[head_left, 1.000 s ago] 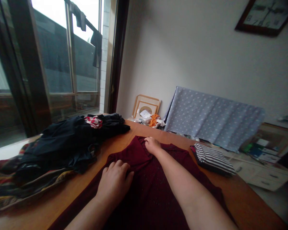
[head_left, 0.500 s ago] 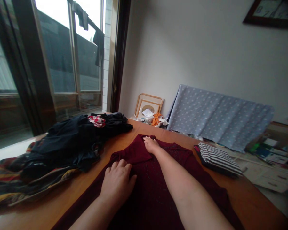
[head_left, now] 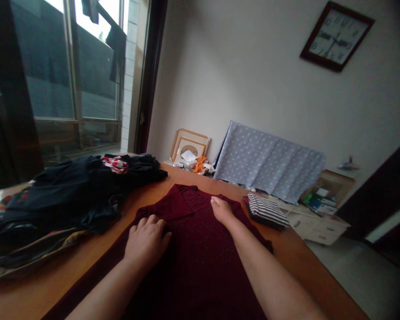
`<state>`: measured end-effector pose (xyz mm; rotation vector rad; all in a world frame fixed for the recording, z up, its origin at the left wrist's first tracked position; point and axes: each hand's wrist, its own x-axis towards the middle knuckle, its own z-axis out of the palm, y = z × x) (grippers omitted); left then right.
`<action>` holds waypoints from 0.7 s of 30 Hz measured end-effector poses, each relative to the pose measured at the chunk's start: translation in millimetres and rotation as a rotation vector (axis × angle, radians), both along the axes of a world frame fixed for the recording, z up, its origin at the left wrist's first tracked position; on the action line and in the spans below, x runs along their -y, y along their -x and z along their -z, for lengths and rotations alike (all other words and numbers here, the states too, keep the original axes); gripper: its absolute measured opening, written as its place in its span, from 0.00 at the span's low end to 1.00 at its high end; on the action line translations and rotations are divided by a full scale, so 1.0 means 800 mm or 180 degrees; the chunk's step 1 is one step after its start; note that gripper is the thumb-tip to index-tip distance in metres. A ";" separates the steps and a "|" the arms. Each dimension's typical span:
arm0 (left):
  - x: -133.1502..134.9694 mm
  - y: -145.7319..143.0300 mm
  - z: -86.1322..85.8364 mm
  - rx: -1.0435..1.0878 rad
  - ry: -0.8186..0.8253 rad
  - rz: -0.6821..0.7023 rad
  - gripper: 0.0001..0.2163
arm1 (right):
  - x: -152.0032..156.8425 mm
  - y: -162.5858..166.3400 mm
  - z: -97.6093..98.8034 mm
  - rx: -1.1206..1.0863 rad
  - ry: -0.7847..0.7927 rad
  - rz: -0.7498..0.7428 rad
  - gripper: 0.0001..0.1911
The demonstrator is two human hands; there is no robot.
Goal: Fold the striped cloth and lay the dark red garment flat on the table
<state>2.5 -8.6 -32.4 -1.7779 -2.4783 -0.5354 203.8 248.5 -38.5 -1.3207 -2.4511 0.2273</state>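
A dark maroon long-sleeved top with fine dark beading round its neckline lies spread on the wooden table. Near its left shoulder, my left hand rests palm down on the fabric, fingers a little apart and holding nothing. My right hand is at the top's right shoulder, beside the neckline. Its thumb side faces me and the other fingers are mostly hidden, so I cannot see whether they pinch the cloth. One collar-side flap of the fabric lies folded at the upper left.
Dark clothes lie heaped on the table's left, with a red-and-white cloth on top. A folded striped garment sits on a dark one near the right edge. Beyond stand a polka-dot-covered object, picture frames and a white cabinet.
My right hand has moved from the middle of the collar to the top's right shoulder, uncovering the neckline. My left hand stays on the fabric. The view has swung right, showing the whole clock.
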 end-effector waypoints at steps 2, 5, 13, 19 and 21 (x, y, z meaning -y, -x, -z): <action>-0.001 0.001 0.001 -0.0010 0.0004 -0.0021 0.16 | 0.008 -0.036 -0.002 0.0002 -0.0012 0.0164 0.27; -0.002 0.001 0.003 -0.0036 -0.0040 -0.0014 0.17 | 0.024 -0.085 0.004 0.0106 0.0027 0.0375 0.28; -0.006 0.007 0.014 -0.0042 -0.0170 0.0009 0.19 | 0.069 -0.188 0.036 0.0524 0.0235 0.0869 0.32; -0.007 0.012 0.023 -0.0092 -0.0317 0.0066 0.20 | 0.082 -0.204 0.027 0.0592 0.0267 0.0879 0.32; -0.006 0.011 0.022 -0.0126 -0.0319 0.0077 0.20 | 0.089 -0.203 0.018 0.0557 0.0228 0.0879 0.33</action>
